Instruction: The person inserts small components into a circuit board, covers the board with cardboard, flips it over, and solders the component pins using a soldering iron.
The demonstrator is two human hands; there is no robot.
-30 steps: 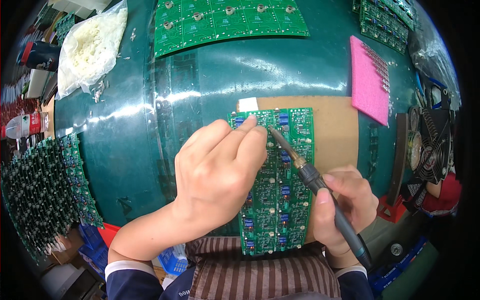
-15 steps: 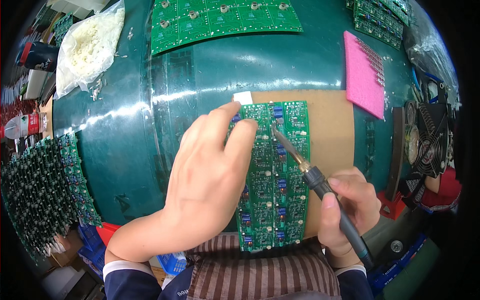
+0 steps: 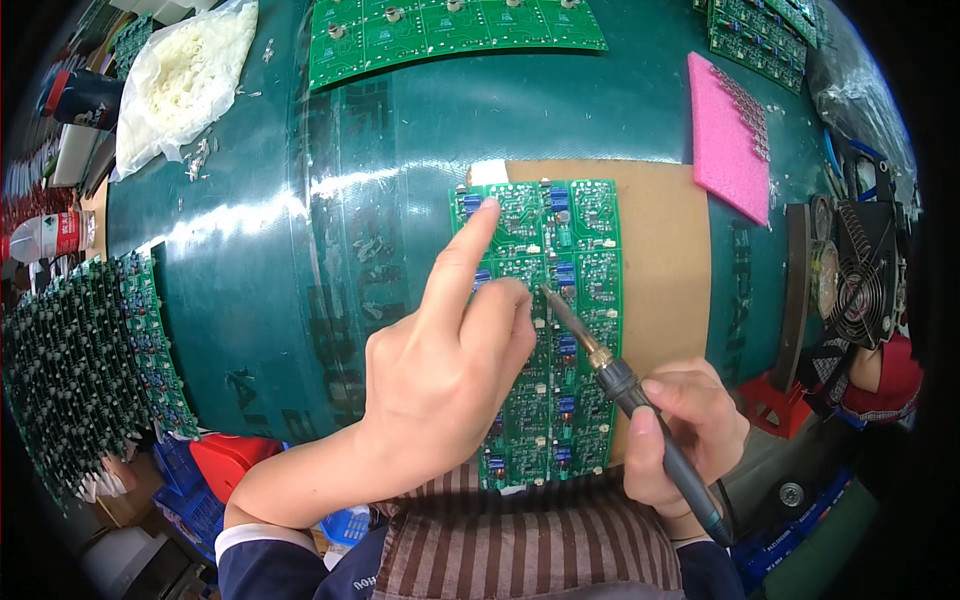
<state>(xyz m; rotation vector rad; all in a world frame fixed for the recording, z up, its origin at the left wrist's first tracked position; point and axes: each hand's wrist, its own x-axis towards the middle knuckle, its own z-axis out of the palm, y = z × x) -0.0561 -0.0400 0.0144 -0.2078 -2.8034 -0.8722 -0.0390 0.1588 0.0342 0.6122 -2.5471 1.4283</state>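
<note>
My right hand [image 3: 685, 435] grips a soldering iron [image 3: 630, 390] like a pen; its tip is at the middle column of a green circuit board [image 3: 585, 350]. The board is long, with rows of small parts and blue cylindrical components, and lies on a tan board [image 3: 665, 290]. My left hand [image 3: 440, 390] is over the board's left side, index finger stretched toward the upper left corner and the thumb bent near the iron's tip. Its other fingers are hidden below. No object shows between thumb and index finger.
A large green circuit board [image 3: 450, 30] lies at the back. Pink foam [image 3: 725, 150] holding small metal parts is at right, near a fan [image 3: 860, 290]. At left are a bag of pale parts [image 3: 185, 85] and stacked circuit boards [image 3: 90, 350]. A red stool [image 3: 775, 405] stands low at right.
The iron's tip has moved down the board from near the top row. My left hand has shifted lower and right, its index finger now extended and the thumb drawn lower.
</note>
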